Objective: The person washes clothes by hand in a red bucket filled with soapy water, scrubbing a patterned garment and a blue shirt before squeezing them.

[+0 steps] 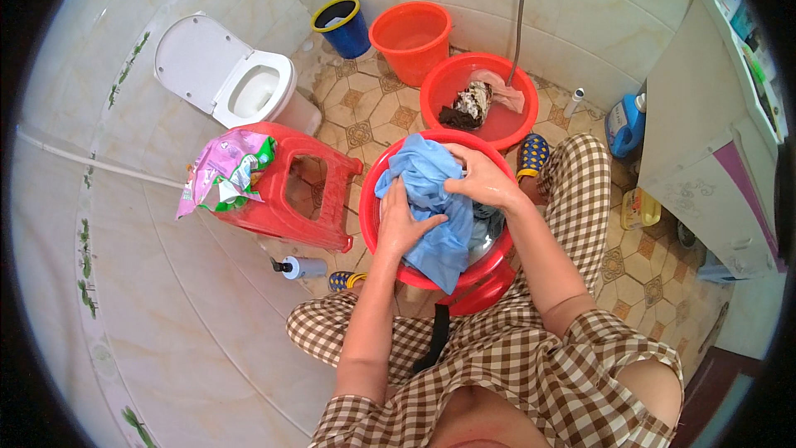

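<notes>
A wet, light-blue cloth or garment [435, 199] lies bunched over a red plastic basin [367, 214] in front of me. My left hand [403, 224] grips its left side, thumb spread across the folds. On the far right side, my right hand [482, 177] holds the cloth between thumb and curled fingers. A lower end of the cloth drapes over the near rim of the basin. Darker grey-blue fabric [488, 224] shows inside the basin, beneath and to the right of the cloth. The rest of the basin's contents is hidden.
Another red basin [429, 96] holds dark, patterned and pink cloths beyond mine. Left stands a red plastic stool [267, 211] bearing a pink-and-green bag [217, 165]. A pump bottle [306, 267] lies on the floor. Blue detergent bottle [627, 124] and white cabinet [690, 137] are right.
</notes>
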The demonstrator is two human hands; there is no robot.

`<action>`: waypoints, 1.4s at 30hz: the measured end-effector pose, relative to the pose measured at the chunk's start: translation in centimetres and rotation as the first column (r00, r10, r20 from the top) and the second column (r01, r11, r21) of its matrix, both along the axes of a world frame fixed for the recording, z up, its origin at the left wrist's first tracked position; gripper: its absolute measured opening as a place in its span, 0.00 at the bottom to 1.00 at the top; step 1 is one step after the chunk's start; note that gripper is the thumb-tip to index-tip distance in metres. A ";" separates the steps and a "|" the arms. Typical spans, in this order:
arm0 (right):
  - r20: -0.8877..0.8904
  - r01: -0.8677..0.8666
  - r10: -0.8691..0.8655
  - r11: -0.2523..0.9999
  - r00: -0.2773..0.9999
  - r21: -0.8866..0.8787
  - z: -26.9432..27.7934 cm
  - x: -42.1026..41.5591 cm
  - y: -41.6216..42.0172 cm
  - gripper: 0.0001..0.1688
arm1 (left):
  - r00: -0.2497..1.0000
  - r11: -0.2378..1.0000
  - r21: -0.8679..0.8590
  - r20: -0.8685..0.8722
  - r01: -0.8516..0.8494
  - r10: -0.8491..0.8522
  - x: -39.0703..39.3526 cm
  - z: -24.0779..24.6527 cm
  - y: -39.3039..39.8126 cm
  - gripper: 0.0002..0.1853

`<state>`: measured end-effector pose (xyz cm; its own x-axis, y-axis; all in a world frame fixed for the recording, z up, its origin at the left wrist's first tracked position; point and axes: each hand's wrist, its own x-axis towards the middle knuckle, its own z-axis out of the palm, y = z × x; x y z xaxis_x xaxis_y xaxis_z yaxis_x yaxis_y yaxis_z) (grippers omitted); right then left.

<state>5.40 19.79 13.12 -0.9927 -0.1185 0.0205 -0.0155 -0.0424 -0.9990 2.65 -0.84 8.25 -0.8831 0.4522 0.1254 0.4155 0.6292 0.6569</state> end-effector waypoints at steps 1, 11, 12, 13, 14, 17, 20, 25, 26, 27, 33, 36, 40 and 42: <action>-0.007 -0.012 0.011 0.989 1.000 -0.150 1.8 0.4 -0.5 0.38 | 0.999 0.999 0.026 -0.033 0.028 -0.027 -0.2 -0.6 0.2 0.42; -0.012 0.077 -0.082 0.969 0.997 -0.234 4.4 0.8 0.4 0.59 | 0.979 0.915 0.403 0.189 -0.012 -0.070 -3.6 0.0 -3.0 0.10; -0.035 0.042 -0.048 0.988 0.998 -0.147 4.2 0.8 1.0 0.62 | 0.959 0.869 0.486 0.280 -0.094 -0.053 -3.5 0.8 -2.6 0.05; -0.053 0.008 -0.011 0.998 0.999 -0.057 3.8 0.7 1.6 0.64 | 0.927 0.811 0.555 0.372 -0.183 -0.045 -2.9 2.3 -2.0 0.04; -0.038 -0.027 0.026 1.000 0.999 -0.016 3.0 0.5 2.3 0.70 | 0.886 0.745 0.608 0.461 -0.275 -0.048 -2.7 3.1 -1.6 0.08; 0.063 -0.038 0.032 0.995 0.998 0.096 2.0 0.4 3.0 0.72 | 0.967 0.767 0.612 0.253 -0.193 0.042 -3.5 1.7 -3.0 0.08; 0.087 0.087 -0.085 0.996 0.993 -0.017 1.5 0.3 4.1 0.66 | 0.943 0.695 0.664 0.329 -0.274 0.058 -3.6 3.0 -3.4 0.09; 0.122 0.174 -0.156 0.973 0.980 -0.152 3.6 0.4 3.2 0.39 | 0.933 0.738 0.591 0.326 -0.326 0.151 -3.3 5.5 -3.6 0.07; 0.114 0.190 -0.177 0.974 0.978 -0.119 4.1 0.5 3.3 0.35 | 0.913 0.729 0.587 0.386 -0.351 0.129 -2.9 6.3 -3.6 0.04; 0.107 0.204 -0.194 0.975 0.975 -0.088 4.7 0.6 3.3 0.31 | 0.914 0.707 0.619 0.394 -0.341 0.095 -2.5 7.6 -3.3 0.04; -0.153 0.302 -0.310 0.950 0.938 -0.076 7.7 1.7 3.0 0.21 | 0.917 0.673 0.684 0.399 -0.281 -0.022 -1.5 9.9 -2.8 0.07; -0.250 0.362 -0.330 0.927 0.911 0.096 4.0 0.1 3.8 0.19 | 0.966 0.872 0.437 0.218 -0.222 0.137 -2.9 7.1 -3.4 0.09; -0.189 0.290 -0.266 0.950 0.945 0.115 -3.5 -2.0 3.4 0.21 | 0.992 0.990 0.069 0.046 -0.122 0.119 -2.7 3.7 -2.1 0.22; -0.273 0.249 -0.166 0.920 0.948 0.304 -5.0 -1.8 2.0 0.29 | 0.995 0.977 -0.204 0.098 0.055 -0.036 -2.1 1.1 -2.5 0.30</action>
<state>3.64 21.78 8.17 -0.9661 0.0487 0.2536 -0.2256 0.3191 -0.9205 0.51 -3.31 9.38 -0.8643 0.4997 -0.0569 0.3897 0.7369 0.5524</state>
